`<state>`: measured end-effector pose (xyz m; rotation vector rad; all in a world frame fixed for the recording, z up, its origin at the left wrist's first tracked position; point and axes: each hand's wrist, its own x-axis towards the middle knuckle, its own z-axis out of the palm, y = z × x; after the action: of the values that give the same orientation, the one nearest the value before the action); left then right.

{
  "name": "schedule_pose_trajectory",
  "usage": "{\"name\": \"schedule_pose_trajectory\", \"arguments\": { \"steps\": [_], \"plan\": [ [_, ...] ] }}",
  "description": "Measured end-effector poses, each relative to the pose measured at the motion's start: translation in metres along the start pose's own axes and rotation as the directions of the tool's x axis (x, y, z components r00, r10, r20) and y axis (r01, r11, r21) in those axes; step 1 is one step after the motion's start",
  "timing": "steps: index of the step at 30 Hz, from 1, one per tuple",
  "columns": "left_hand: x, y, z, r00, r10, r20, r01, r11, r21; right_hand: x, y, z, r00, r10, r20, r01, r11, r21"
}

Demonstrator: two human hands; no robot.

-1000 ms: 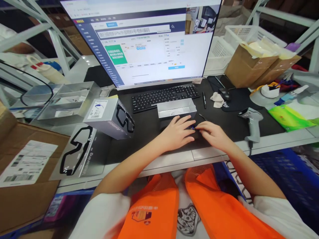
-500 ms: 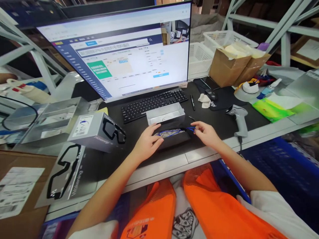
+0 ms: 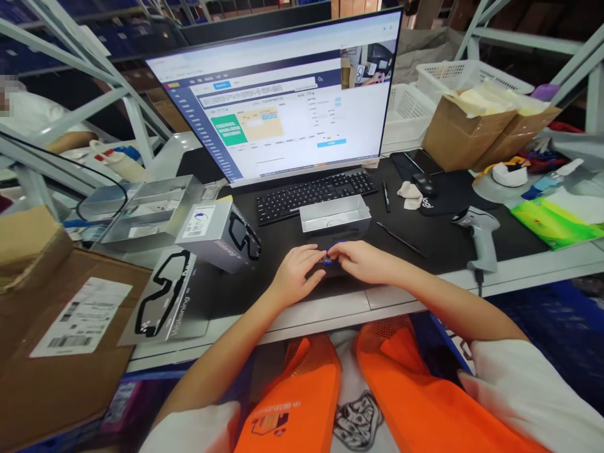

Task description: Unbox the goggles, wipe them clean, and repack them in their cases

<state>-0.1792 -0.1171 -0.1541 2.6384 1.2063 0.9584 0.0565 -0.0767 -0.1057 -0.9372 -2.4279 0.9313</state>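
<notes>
A pair of blue-framed glasses sits low over the black desk mat, mostly covered by my fingers. My left hand is closed on its left side, thumb apart from the fingertips. From the right, my right hand pinches the blue frame with bent fingers. The two hands nearly meet. Just beyond them lies an open silver-grey box tray with something thin and pale inside. To the left stand a grey eyewear box and a sleeve with a goggle picture.
Behind the tray are a keyboard and a monitor. A thin black stick, a barcode scanner, a mouse and a crumpled cloth lie rightward. A cardboard box occupies the near left.
My right hand has moved in beside my left, and the glasses are now more hidden by fingers. The camera has turned left. The thin black stick shows fully now.
</notes>
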Motion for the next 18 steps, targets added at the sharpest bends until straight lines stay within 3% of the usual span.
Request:
{"name": "schedule_pose_trajectory", "arguments": {
  "steps": [3, 6, 9, 15, 18],
  "plan": [
    [0.001, 0.004, -0.005, 0.998, -0.049, 0.038, 0.045, 0.992, 0.115, -0.015, 0.007, -0.002, 0.994, -0.082, -0.066, 0.079, 0.995, -0.053],
    [0.010, 0.012, -0.011, 0.986, -0.125, 0.114, 0.099, 0.973, 0.209, -0.031, 0.013, -0.005, 0.957, -0.230, -0.175, 0.218, 0.972, -0.087],
    [0.022, 0.020, -0.014, 0.977, -0.146, 0.157, 0.104, 0.962, 0.251, -0.044, 0.021, -0.010, 0.931, -0.249, -0.268, 0.195, 0.958, -0.213],
    [0.033, 0.023, -0.011, 0.967, -0.011, 0.256, -0.045, 0.976, 0.213, -0.052, 0.032, -0.007, 0.981, -0.160, -0.109, 0.101, 0.903, -0.417],
    [0.028, 0.019, -0.012, 0.967, -0.026, 0.254, -0.043, 0.965, 0.260, -0.056, 0.038, -0.005, 0.975, -0.167, -0.144, 0.087, 0.891, -0.446]
  ]
}}
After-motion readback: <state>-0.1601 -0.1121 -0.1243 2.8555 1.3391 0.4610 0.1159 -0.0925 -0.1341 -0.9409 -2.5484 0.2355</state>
